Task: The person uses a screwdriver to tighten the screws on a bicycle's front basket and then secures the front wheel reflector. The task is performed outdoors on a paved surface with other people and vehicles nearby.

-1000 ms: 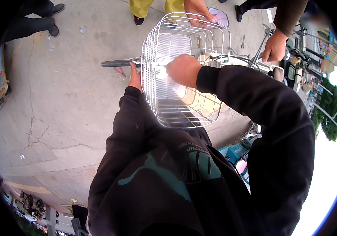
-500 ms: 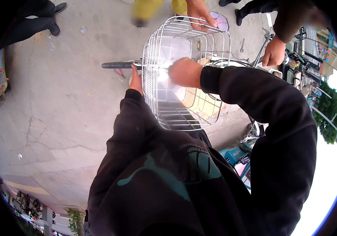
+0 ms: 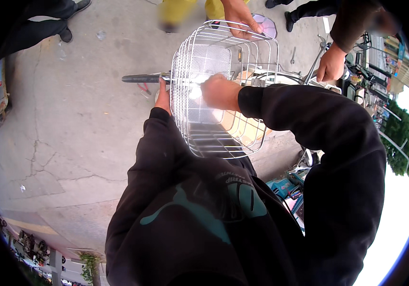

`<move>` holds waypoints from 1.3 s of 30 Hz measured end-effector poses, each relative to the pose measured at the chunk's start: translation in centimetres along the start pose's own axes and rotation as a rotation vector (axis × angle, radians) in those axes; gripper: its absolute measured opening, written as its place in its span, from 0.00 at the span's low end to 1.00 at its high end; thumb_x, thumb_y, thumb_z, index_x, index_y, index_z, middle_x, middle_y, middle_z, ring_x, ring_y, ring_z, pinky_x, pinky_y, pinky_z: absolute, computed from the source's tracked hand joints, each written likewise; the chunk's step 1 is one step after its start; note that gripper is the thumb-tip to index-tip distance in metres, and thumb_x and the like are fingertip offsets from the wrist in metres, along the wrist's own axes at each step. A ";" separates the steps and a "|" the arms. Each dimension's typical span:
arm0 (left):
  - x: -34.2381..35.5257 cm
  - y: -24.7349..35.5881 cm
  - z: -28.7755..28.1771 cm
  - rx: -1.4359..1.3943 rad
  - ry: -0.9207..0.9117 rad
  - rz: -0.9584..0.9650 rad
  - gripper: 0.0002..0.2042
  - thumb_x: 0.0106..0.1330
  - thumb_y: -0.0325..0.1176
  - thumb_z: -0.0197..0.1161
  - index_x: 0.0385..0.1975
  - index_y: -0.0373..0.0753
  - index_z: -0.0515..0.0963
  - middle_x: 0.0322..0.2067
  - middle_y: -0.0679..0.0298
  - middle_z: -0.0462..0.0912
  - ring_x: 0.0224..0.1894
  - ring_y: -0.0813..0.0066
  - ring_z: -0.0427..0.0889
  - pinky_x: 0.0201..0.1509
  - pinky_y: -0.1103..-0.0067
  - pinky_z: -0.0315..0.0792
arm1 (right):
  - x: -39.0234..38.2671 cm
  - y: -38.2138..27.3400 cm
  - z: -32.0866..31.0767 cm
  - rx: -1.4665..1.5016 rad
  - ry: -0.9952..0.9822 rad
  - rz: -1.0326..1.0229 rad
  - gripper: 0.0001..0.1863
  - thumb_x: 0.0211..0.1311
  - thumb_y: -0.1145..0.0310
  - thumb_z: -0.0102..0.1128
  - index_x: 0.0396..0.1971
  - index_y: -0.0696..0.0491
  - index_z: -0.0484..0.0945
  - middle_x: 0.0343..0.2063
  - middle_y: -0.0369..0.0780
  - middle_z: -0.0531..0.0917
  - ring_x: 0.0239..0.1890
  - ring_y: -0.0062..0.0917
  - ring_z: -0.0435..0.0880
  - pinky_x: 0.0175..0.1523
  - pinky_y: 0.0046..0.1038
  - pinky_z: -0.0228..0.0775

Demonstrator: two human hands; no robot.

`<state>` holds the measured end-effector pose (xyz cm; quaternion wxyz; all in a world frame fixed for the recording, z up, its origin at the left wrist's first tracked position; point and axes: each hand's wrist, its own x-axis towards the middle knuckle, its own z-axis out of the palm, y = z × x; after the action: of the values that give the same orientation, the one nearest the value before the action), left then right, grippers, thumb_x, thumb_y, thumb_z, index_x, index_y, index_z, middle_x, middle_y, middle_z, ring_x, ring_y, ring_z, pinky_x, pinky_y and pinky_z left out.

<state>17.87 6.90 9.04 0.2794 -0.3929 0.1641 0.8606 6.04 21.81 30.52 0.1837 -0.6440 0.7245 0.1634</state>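
Here's the silver wire basket with its mesh floor (image 3: 207, 59), upper centre of the frame, and holding it square and steady looks key to good work inside. In there, the bare right hand (image 3: 219, 91) is curled into a blurred fist, elbow bent, contents unreadable; at the basket's left edge, the smaller-looking bare left hand (image 3: 163, 100) points its thumb up, fingers hidden, grip impossible to tell.

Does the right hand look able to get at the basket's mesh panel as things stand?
Probably yes: the right hand is inside the wire basket, and nothing visible blocks its way to the mesh panel. Whether it touches the mesh is unclear.
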 end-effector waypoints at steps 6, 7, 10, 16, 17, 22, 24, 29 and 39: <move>0.5 0.0 -0.2 -0.009 -0.059 0.024 0.47 0.59 0.76 0.40 0.56 0.32 0.72 0.44 0.58 0.83 0.44 0.71 0.82 0.50 0.75 0.76 | 0.1 0.5 -2.2 0.163 -0.089 0.061 0.06 0.49 0.70 0.59 0.17 0.51 0.84 0.20 0.38 0.83 0.28 0.29 0.85 0.28 0.32 0.76; 0.3 -0.2 -0.2 -0.013 -0.057 0.022 0.47 0.59 0.76 0.40 0.56 0.33 0.72 0.45 0.58 0.82 0.44 0.71 0.82 0.50 0.75 0.76 | 0.1 0.5 -2.8 0.188 -0.099 0.076 0.06 0.49 0.70 0.59 0.19 0.51 0.84 0.21 0.38 0.83 0.28 0.30 0.85 0.30 0.32 0.77; 0.5 0.0 0.0 -0.012 -0.068 0.037 0.46 0.60 0.75 0.40 0.57 0.34 0.72 0.45 0.59 0.82 0.44 0.71 0.82 0.50 0.75 0.77 | 0.0 0.8 -3.5 0.288 -0.194 0.214 0.07 0.51 0.70 0.57 0.23 0.52 0.84 0.24 0.42 0.84 0.31 0.34 0.86 0.35 0.34 0.78; 0.2 -0.4 -0.1 -0.001 -0.083 0.041 0.43 0.62 0.73 0.40 0.58 0.36 0.71 0.46 0.59 0.81 0.45 0.70 0.82 0.50 0.75 0.77 | 0.1 0.3 -2.9 0.660 -0.231 0.638 0.12 0.56 0.67 0.53 0.29 0.57 0.84 0.32 0.50 0.84 0.38 0.44 0.85 0.43 0.41 0.76; 0.3 -0.3 0.0 0.003 -0.088 0.045 0.43 0.62 0.73 0.40 0.58 0.36 0.71 0.46 0.59 0.81 0.45 0.70 0.82 0.50 0.75 0.77 | 0.3 0.6 -2.8 0.706 -0.257 0.655 0.12 0.57 0.66 0.52 0.31 0.57 0.83 0.33 0.51 0.84 0.38 0.44 0.84 0.44 0.42 0.76; -0.4 -0.3 1.1 0.030 -0.112 0.089 0.41 0.64 0.71 0.40 0.59 0.38 0.70 0.47 0.60 0.81 0.45 0.70 0.82 0.49 0.75 0.77 | -0.5 1.2 -0.9 0.983 -0.345 0.851 0.16 0.59 0.62 0.51 0.39 0.55 0.82 0.36 0.52 0.83 0.39 0.46 0.84 0.45 0.43 0.76; -0.1 -0.6 1.0 0.006 -0.148 0.093 0.38 0.64 0.69 0.44 0.59 0.39 0.71 0.46 0.61 0.80 0.44 0.71 0.81 0.46 0.75 0.78 | -0.9 0.0 0.3 0.673 -0.192 0.641 0.13 0.58 0.65 0.53 0.36 0.54 0.83 0.31 0.49 0.83 0.36 0.46 0.84 0.41 0.40 0.77; 1.6 -1.3 -2.1 -0.050 -0.161 0.109 0.36 0.62 0.68 0.49 0.54 0.40 0.74 0.41 0.63 0.82 0.41 0.73 0.81 0.44 0.75 0.78 | -0.7 -1.1 -1.0 0.048 -0.016 0.146 0.04 0.49 0.69 0.60 0.21 0.49 0.84 0.20 0.38 0.82 0.27 0.33 0.84 0.27 0.34 0.74; 0.8 -1.9 -0.8 -0.118 -0.191 0.129 0.31 0.68 0.60 0.50 0.58 0.40 0.71 0.44 0.64 0.82 0.43 0.73 0.82 0.47 0.76 0.78 | -1.1 -0.3 -3.0 0.235 -0.066 0.177 0.08 0.52 0.69 0.56 0.20 0.50 0.84 0.20 0.40 0.83 0.29 0.32 0.85 0.30 0.35 0.76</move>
<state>19.01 8.29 7.78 0.2142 -0.3135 0.1108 0.9184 6.33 21.29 33.63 0.2661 -0.5460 0.7862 0.1142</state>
